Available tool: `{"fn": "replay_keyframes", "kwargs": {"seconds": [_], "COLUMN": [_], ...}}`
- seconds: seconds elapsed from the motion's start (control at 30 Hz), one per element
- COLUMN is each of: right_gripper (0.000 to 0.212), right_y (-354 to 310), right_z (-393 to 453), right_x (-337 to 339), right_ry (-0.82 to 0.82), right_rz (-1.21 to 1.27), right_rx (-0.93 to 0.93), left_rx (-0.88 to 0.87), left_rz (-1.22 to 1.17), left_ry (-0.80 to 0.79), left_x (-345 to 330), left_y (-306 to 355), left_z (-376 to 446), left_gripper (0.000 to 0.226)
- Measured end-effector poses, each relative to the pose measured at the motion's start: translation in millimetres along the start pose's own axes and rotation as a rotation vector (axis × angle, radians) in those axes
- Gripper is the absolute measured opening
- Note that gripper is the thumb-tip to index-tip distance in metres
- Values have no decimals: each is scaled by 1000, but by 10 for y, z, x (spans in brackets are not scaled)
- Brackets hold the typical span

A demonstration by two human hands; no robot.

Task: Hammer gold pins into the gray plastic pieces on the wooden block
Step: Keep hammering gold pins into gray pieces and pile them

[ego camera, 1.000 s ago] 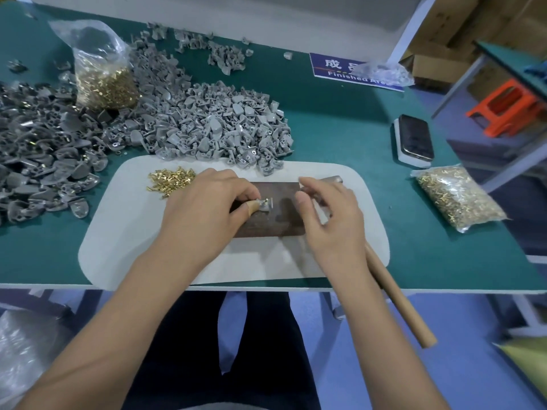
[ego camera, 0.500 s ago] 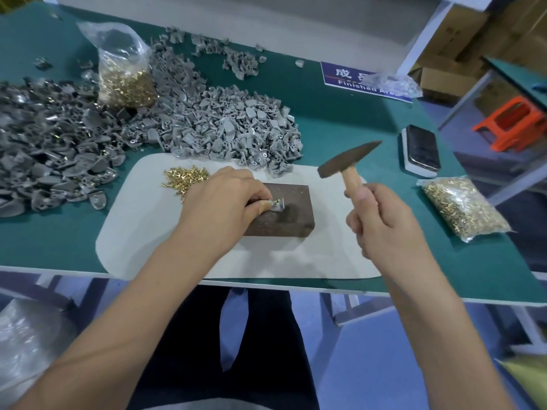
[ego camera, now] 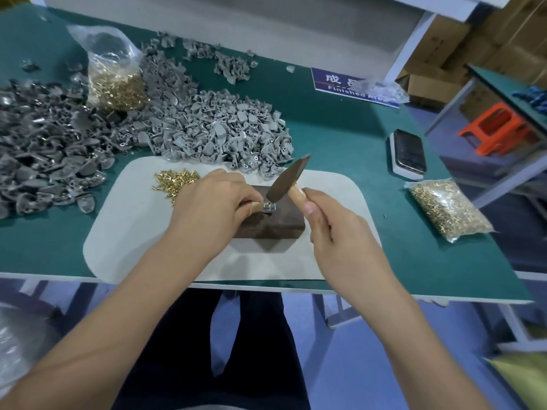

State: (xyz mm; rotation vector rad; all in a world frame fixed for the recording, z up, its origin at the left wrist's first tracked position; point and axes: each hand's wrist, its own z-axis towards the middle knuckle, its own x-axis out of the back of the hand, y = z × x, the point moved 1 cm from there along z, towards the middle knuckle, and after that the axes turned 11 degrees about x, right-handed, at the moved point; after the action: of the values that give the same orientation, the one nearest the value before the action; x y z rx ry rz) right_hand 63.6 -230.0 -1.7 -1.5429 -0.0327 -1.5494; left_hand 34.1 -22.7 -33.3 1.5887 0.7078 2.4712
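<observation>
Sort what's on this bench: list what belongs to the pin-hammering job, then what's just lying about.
In the job: hammer gripped by right hand; gray piece held by left hand on wooden block; loose gold pins; gray-piece pile; white mat.

Lying about: phone; blue sign; orange stool.

One head-worn wide-angle view looks forward and down, close over the green table [ego camera: 340, 137].
</observation>
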Motion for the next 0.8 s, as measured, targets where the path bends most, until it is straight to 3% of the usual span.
{"fn": "replay_keyframes", "kwargs": {"seconds": [0.1,0.23,0.37,0.5,0.63,0.8], "right_gripper": [24,29,28,25,30,27], "right_y": [-10,-75,-53,-33,19,74], "right_z": [6,10,32,34,25,39], "right_x": [43,100,28,72,45,113], "right_ry": [-25,147,-34,126,-44,153], "right_rz": [-32,36,-35,0,-40,112], "right_rx": [-16,-3,-64,-13,-52,4], "left_rx": [-3,-13,-6,4,9,16], "left_rz": [-7,-6,-19,-33,-38,-53], "left_ry": [11,15,30,35,27,19], "left_x": [-9,-27,-30,-40,-44,-52], "left_y": [-1,-5,-15,-9,-24,-27], "left_z": [-5,-10,-29,-32,-32,-31], "left_gripper": [9,10,9,9,11,10]}}
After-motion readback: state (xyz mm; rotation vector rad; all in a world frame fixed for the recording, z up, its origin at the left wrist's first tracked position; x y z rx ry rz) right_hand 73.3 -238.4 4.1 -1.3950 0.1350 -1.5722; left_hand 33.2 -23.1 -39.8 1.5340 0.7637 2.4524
